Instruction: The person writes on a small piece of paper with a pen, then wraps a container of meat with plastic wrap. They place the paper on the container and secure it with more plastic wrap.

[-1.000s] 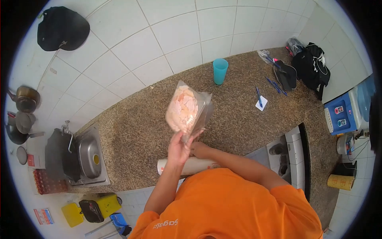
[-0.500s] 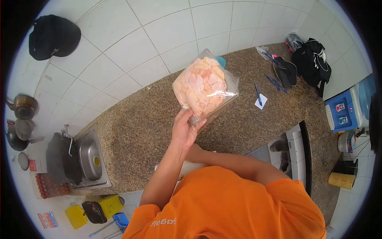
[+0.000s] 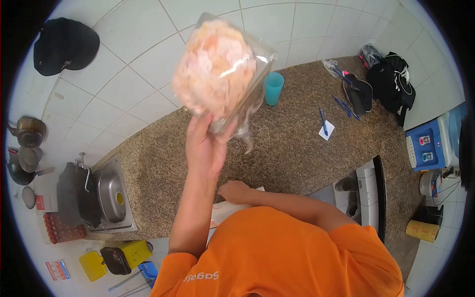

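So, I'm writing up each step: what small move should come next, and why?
Perhaps lower the bag to the counter: the left hand alone holds it up by its near end, and the stretch left of the blue cup has room.

Bright, fairly even light fills the view. White glare streaks the clear bag (image 3: 217,72) near 12 o'clock, its contents softly blurred. Wall tiles (image 3: 312,24) curve at 1 o'clock; black, blue-fringed vignetting darkens 3 and 9 o'clock.
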{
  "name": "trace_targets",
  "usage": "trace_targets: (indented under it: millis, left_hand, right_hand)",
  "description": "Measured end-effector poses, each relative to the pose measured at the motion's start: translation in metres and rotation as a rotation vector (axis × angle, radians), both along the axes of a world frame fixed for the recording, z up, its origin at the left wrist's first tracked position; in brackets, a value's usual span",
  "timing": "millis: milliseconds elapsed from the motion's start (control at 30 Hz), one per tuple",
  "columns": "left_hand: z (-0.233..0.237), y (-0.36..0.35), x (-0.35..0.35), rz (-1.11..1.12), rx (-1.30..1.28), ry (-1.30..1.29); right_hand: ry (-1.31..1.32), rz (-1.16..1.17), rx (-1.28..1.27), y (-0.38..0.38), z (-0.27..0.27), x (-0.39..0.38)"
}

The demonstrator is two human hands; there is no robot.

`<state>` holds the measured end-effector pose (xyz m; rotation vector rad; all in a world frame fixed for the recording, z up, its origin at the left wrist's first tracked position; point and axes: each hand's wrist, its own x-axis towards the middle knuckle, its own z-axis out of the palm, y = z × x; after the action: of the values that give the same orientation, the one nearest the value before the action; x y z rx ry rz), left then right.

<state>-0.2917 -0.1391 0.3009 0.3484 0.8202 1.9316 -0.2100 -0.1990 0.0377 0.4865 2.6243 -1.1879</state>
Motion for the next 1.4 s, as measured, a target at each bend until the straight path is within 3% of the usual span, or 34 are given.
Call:
trace_targets:
  millis: [133, 200, 400, 567, 733, 800, 833, 867, 933, 1033, 1067, 1100, 1133, 1200, 1367, 1400]
  left_hand:
    - [-0.046, -0.039, -0.035, 0.062, -0.105, 0.176]
    - [-0.082, -0.055, -0.043, 0.129, -0.288, 0.156]
    - [-0.197, -0.096, -0.035, 0.224, -0.381, -0.064]
    - [-0.227, -0.111, -0.015, 0.295, -0.457, -0.194]
    - [-0.209, -0.116, 0.002, 0.241, -0.551, -0.24]
    - [-0.21, -0.121, 0.002, -0.126, -0.674, -0.103]
    - [-0.203, -0.123, 0.004, -0.195, -0.707, -0.068]
    - [-0.204, -0.128, 0.003, -0.19, -0.703, -0.072]
    - [-0.203, -0.141, -0.004, -0.177, -0.624, 0.364]
    - [-0.198, -0.168, -0.007, -0.219, -0.636, 0.543]
    - [-0.196, -0.178, -0.009, -0.278, -0.622, 0.678]
    - [-0.186, -0.186, -0.008, -0.201, -0.554, 1.005]
    - [-0.182, -0.193, -0.009, -0.199, -0.557, 1.004]
    - [-0.178, -0.206, -0.013, -0.275, -0.432, 1.402]
    - [-0.201, -0.216, -0.026, -0.245, -0.393, 1.511]
    - [-0.2, -0.216, -0.027, -0.233, -0.432, 1.523]
  right_hand:
    - [0.036, -0.063, -0.074, 0.006, 0.023, 0.016]
    - [0.039, 0.028, -0.094, -0.002, 0.033, 0.017]
    - [0.066, 0.209, -0.051, -0.019, 0.057, 0.021]
    - [0.204, 0.236, -0.111, -0.019, 0.03, 0.035]
    - [0.269, 0.24, -0.271, -0.011, 0.038, 0.054]
    - [0.325, 0.117, -0.315, -0.008, 0.038, 0.061]
    - [0.321, 0.129, -0.314, -0.007, 0.038, 0.064]
    - [0.327, 0.043, -0.322, -0.006, 0.038, 0.068]
    - [0.329, -0.051, -0.33, -0.002, 0.044, 0.072]
    - [0.351, -0.23, -0.435, 0.01, 0.042, 0.074]
    - [0.347, -0.226, -0.436, 0.009, 0.036, 0.076]
    - [0.4, -0.299, -0.477, 0.009, 0.034, 0.076]
    - [0.453, -0.375, -0.518, 0.007, 0.033, 0.076]
    - [0.465, -0.431, -0.574, 0.007, 0.031, 0.077]
    - [0.476, -0.442, -0.684, 0.011, 0.058, 0.094]
    - [0.502, -0.355, -0.331, 0.011, 0.069, 0.098]
